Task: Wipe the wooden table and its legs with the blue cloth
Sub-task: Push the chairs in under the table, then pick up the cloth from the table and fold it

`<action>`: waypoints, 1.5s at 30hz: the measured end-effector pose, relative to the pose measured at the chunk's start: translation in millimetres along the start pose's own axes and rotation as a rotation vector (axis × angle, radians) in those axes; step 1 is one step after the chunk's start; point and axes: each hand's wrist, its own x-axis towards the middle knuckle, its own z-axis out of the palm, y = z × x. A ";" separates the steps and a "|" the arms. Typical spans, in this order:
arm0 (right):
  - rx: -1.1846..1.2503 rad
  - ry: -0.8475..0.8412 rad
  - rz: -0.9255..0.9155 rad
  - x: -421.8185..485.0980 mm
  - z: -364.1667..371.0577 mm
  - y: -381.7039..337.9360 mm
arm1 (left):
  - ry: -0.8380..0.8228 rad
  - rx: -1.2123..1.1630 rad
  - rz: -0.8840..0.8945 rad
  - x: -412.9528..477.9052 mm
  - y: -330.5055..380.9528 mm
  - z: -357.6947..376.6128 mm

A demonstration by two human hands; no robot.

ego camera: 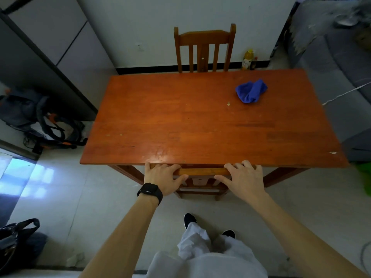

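While both my hands are down at the near edge of the wooden table [180,121], neither touches the blue cloth [251,91]. The cloth lies bunched on the tabletop toward the far right corner, well apart from my hands. My left hand [162,178], with a black watch [150,191] on the wrist, grips the top rail [202,171] of the near chair [200,187]: fingers curled over the rail, thumb on my side of it. My right hand [244,177] grips the same rail at its right end, fingers curled over, thumb spread left along the near face. The near chair is tucked under the table, with the rail just beside the table edge.

Two table legs show under the near edge: left leg [128,173], right leg [281,176]. A few pale specks sit on the tabletop, one [228,103] near the cloth, and there is a pale chip [333,152] at the near right corner.

The far chair [203,49] stands at the opposite side, against the wall. A yellow bottle [248,59] stands on the floor by the wall, right of that chair. A backpack [40,121] lies on the floor to the left, and a black bag [18,239] at lower left. A white cable [345,95] runs to the right of the table. Something green [364,177] sits at the right edge; I can't tell what it is. My white trousers [200,255] and black shoes [189,219] show below.
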 end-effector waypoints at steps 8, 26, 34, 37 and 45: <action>0.417 -0.364 -0.120 21.2 -36.0 32.6 | -0.297 -0.322 -0.014 57.3 24.7 -52.8; 0.704 -0.053 0.033 60.0 -32.6 315.8 | 0.025 -0.406 0.029 154.1 309.4 -77.0; 0.625 -0.091 -0.052 129.3 -29.0 365.6 | 0.049 -0.370 -0.015 195.8 334.2 -80.2; 0.578 -0.154 -0.086 175.2 -27.6 371.7 | 0.068 -0.381 -0.085 229.9 325.3 -84.5; 0.525 -0.402 -0.045 330.3 -18.7 371.3 | 0.038 -0.641 -0.283 373.4 303.2 -96.8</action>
